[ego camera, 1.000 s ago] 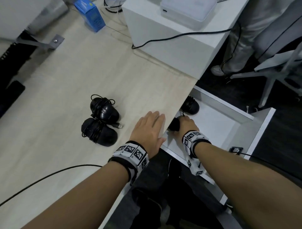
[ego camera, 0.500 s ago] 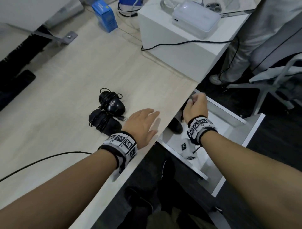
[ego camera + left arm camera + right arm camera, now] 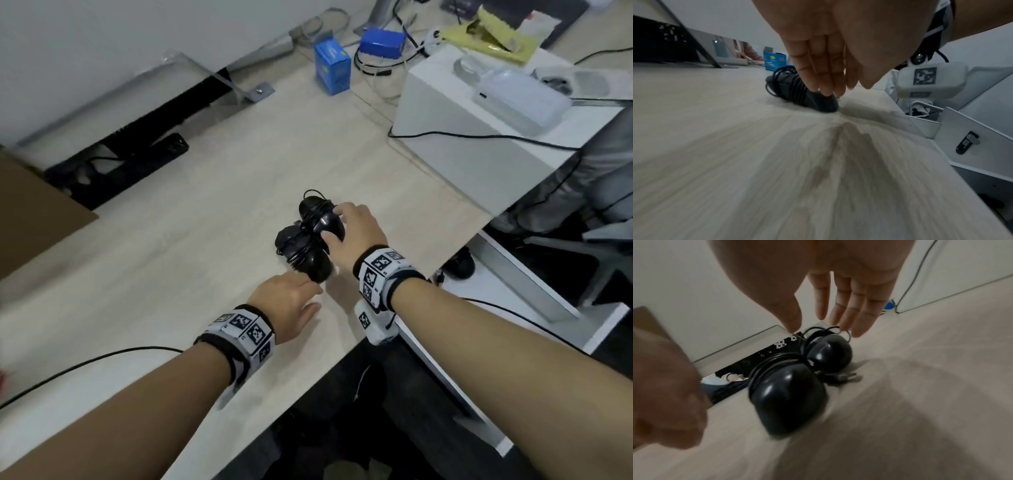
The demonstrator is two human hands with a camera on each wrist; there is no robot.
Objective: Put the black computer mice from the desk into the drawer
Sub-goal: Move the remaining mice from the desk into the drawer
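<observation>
R hand (image 3: 346, 229) over far mouse (image 3: 320, 219), fingers spread, not yet clamped. L hand (image 3: 291, 305) flat, fingers together, tips touching near mouse (image 3: 305, 255). Both mice lie lengthwise toward wrists

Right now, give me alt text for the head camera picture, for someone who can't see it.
Two glossy black computer mice wrapped in their cords lie side by side on a pale wood-grain desk; the open right hand reaches over the farther one, while the left hand lies flat beside the nearer. At right, an open white drawer holds another black mouse.
</observation>
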